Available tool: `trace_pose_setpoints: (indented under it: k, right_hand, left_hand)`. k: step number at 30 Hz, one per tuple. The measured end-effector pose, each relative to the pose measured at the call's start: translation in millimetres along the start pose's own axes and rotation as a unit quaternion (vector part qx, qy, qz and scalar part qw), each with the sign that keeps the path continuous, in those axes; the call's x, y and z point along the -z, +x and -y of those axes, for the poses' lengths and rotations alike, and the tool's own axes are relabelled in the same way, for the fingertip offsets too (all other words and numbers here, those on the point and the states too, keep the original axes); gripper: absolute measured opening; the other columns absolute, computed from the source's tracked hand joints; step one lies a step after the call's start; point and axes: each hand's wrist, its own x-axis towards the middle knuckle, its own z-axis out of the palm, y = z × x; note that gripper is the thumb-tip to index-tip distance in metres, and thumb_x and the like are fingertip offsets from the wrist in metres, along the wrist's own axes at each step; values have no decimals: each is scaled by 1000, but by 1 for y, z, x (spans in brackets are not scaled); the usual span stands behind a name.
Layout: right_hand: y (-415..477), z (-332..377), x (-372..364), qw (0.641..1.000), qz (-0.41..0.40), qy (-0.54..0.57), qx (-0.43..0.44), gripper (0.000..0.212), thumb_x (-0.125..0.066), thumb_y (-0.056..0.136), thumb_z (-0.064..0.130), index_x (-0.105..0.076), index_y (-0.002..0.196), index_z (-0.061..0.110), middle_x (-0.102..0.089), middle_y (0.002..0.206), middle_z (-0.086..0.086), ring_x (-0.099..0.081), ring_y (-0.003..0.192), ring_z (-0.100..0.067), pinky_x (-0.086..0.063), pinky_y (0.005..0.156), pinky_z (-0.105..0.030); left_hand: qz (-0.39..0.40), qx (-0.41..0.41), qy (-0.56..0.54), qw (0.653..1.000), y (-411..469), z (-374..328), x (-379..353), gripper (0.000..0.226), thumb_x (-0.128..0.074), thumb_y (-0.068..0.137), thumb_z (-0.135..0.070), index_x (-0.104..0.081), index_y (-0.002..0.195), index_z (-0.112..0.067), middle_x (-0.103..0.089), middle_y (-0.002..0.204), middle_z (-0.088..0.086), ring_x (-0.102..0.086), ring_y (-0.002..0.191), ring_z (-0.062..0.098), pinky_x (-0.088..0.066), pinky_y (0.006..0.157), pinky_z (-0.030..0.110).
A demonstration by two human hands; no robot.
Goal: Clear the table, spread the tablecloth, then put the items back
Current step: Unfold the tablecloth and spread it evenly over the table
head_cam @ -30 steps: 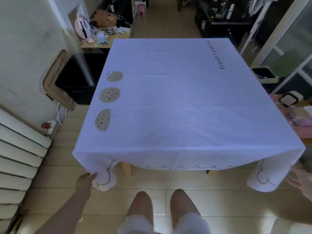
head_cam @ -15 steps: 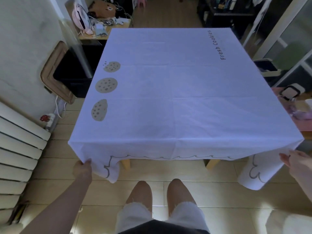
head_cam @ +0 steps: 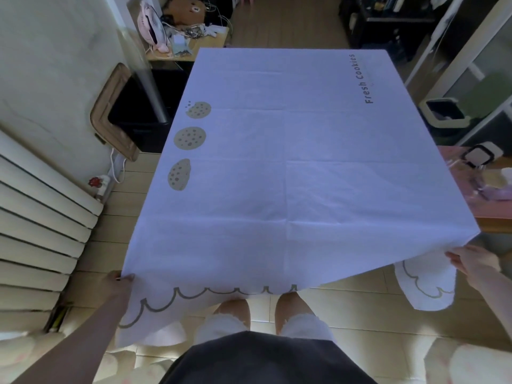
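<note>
A white tablecloth [head_cam: 291, 173] printed with three cookies and the words "Fresh Cookies" lies spread over the whole table, which it hides. Its near edge is lifted and pulled toward me. My left hand [head_cam: 119, 282] pinches the near left corner of the cloth. My right hand [head_cam: 471, 263] grips the near right corner, where the scalloped border hangs down in a fold.
A pink side table [head_cam: 493, 195] with a clip-lid container [head_cam: 480, 157] and other items stands at the right. A radiator [head_cam: 36, 231] lines the left wall. A cluttered small desk [head_cam: 188, 31] sits behind the table at the left, a bin [head_cam: 443, 113] at the right.
Both hands took hold of the near corners and drew the cloth's near edge up and toward me. More of the scalloped border now shows at the front.
</note>
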Motion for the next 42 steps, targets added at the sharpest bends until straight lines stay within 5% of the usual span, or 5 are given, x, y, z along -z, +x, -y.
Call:
trace_pose_setpoints:
  k: [5, 13, 20, 30, 42]
  right_hand:
    - [15, -14, -2, 998, 34, -54, -5, 33, -61, 90, 14, -57, 122, 6, -58, 127, -13, -57, 114, -27, -47, 98, -39]
    - [-14, -47, -40, 995, 46, -89, -20, 66, -65, 77, 22, -38, 136, 10, -52, 123, -17, -52, 111, -37, -47, 94, -48]
    - [-30, -74, -54, 981, 168, -84, -45, 35, -57, 93, 13, -49, 125, 2, -54, 124, -24, -54, 94, -29, -50, 85, -46]
    - [-37, -89, -78, 965, 234, -63, -96, 48, -50, 96, 11, -36, 142, 9, -46, 138, -16, -53, 117, -35, -47, 92, -45]
    - [-31, 11, -5, 987, 132, 82, -46, 62, -55, 90, 7, -29, 144, 22, -56, 116, -16, -58, 88, -31, -51, 72, -40]
  left_hand:
    - [-13, -5, 26, 1000, -15, -8, 14, 26, -57, 90, -3, -56, 109, 15, -55, 95, 25, -47, 83, 31, -36, 75, 35]
    - [-19, -54, 95, 994, -25, -6, 17, 22, -54, 93, -10, -58, 100, 10, -56, 82, 21, -50, 76, 33, -36, 67, 32]
    - [58, -45, 134, 988, -20, 11, -4, 7, -62, 82, 12, -57, 78, 12, -51, 82, 24, -49, 80, 32, -39, 69, 31]
    - [61, 12, 107, 992, -28, 12, -31, 46, -56, 89, 5, -39, 129, 19, -50, 116, 35, -42, 122, 46, -32, 102, 48]
    - [28, -322, 305, 896, -151, -107, -116, 69, -68, 81, -4, -36, 141, 1, -23, 151, 26, -26, 135, 46, -27, 106, 58]
